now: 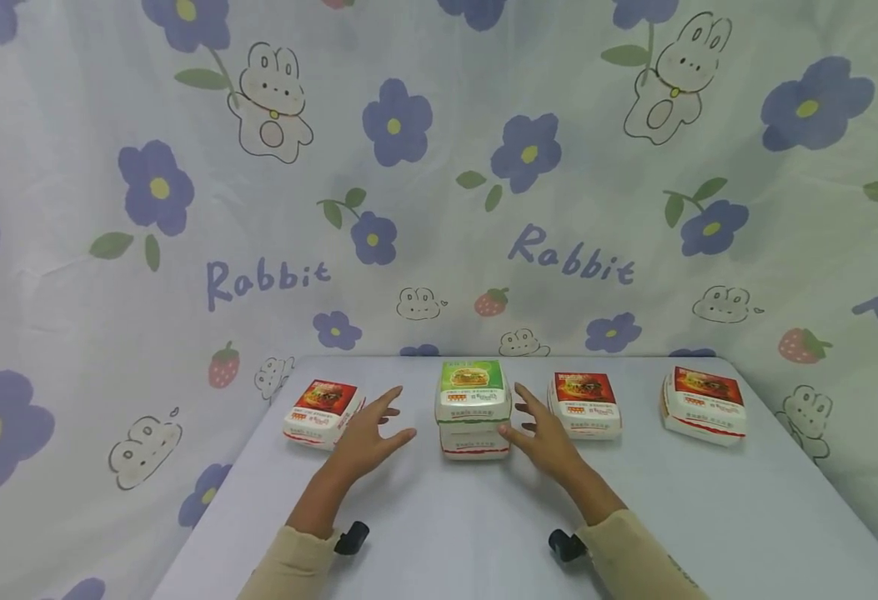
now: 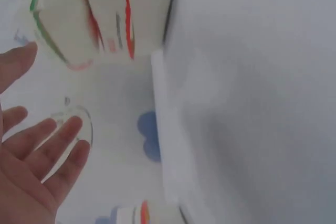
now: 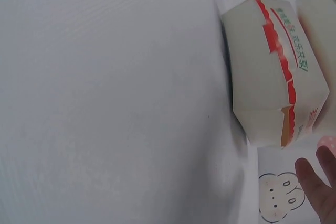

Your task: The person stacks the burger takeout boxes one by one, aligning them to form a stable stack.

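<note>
Two burger boxes stand stacked near the table's far edge in the head view. The upper burger box (image 1: 473, 392) has a green lid picture, and the lower burger box (image 1: 474, 443) carries a red stripe. To the left of the stack, my left hand (image 1: 364, 446) is apart from it, fingers spread and holding nothing. My right hand (image 1: 549, 444) is close by the stack's right side, its thumb overlapping the edge in the head view. In the right wrist view, the visible fingers (image 3: 311, 183) are extended beside the boxes; contact cannot be told.
A red-topped burger box (image 1: 322, 414) sits behind my left hand. Another red-topped box (image 1: 585, 406) stands just right of my right hand, and a third (image 1: 704, 406) lies at the far right. Behind the white table (image 1: 439, 533) hangs a rabbit-print curtain (image 1: 439, 208).
</note>
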{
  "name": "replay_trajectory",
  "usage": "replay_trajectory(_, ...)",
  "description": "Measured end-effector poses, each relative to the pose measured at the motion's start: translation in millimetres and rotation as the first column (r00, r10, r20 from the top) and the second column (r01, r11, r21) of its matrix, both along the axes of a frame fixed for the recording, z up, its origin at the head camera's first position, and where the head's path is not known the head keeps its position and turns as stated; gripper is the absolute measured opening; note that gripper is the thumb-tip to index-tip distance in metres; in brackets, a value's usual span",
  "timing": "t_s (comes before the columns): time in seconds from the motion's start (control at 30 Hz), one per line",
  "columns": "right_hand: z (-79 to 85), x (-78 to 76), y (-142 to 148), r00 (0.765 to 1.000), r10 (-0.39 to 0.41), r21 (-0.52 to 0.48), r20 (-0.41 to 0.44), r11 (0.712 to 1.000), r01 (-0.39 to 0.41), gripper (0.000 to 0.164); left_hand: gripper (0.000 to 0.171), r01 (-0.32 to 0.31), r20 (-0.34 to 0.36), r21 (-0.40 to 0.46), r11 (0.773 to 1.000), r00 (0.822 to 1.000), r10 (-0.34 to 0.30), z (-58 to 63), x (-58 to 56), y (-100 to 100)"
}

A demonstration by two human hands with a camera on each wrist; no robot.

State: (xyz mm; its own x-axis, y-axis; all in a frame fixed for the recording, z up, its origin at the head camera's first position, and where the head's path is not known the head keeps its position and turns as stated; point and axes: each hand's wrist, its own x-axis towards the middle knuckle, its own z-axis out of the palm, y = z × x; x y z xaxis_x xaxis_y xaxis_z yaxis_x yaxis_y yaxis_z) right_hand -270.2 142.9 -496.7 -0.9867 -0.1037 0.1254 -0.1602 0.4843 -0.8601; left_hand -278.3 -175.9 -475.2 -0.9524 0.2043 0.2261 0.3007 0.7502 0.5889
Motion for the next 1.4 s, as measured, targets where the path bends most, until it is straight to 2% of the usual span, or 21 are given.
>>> replay_trajectory(0.17,1.2,-1.9,-0.7,1.000,-0.009,-0.010,0.006,1.000,0.010,0.096,0.068,-0.043,-0.034,-0.008,0.999,0.998,0.043,5.3,-0.1,-36.9)
replay_trajectory(0.3,6.0,-2.3,0.3,1.000,-0.018,-0.011,-0.019,1.000,0.018,0.095,0.063,-0.107,-0.047,-0.007,0.994,0.993,0.106,9.7,-2.3,-64.0)
replay_trajectory(0.57,10.8,-2.7,1.4,0.998,0.003,-0.006,-0.061,1.000,-0.004,0.094,0.049,-0.268,-0.070,0.005,0.963,0.961,0.267,7.2,-4.7,-107.5)
replay_trajectory(0.63,11.0,-2.7,1.6,0.999,0.006,-0.010,-0.054,1.000,-0.006,0.095,0.051,-0.295,-0.049,0.008,0.956,0.954,0.295,5.3,-4.7,-116.6)
replay_trajectory(0.77,11.6,-3.7,2.6,0.998,0.011,-0.004,-0.054,1.000,-0.011,0.097,0.067,-0.288,0.039,0.019,0.958,0.957,0.287,-0.7,-8.8,-132.7)
replay_trajectory(0.9,14.4,-5.5,2.1,0.998,0.014,0.004,-0.068,1.000,-0.014,0.095,0.084,-0.281,0.170,0.018,0.959,0.946,0.274,-8.4,-12.3,-141.0)
replay_trajectory(1.0,15.8,-6.9,1.0,0.998,0.013,0.012,-0.068,1.000,-0.012,0.095,0.086,-0.274,0.231,0.013,0.962,0.937,0.264,-14.9,-12.1,-142.1)
replay_trajectory(1.1,16.2,-7.8,0.7,0.998,0.014,0.024,-0.067,1.000,-0.012,0.096,0.087,-0.270,0.245,0.005,0.963,0.934,0.261,-18.8,-9.5,-141.3)
replay_trajectory(1.23,16.5,-8.4,0.5,0.997,0.018,0.027,-0.075,1.000,-0.016,0.096,0.091,-0.287,0.227,-0.010,0.958,0.932,0.281,-19.9,-6.0,-140.6)
replay_trajectory(1.4,15.6,-10.6,0.6,0.996,0.021,0.029,-0.086,0.999,-0.018,0.094,0.096,-0.303,0.226,-0.023,0.953,0.927,0.301,-21.7,-7.4,-142.0)
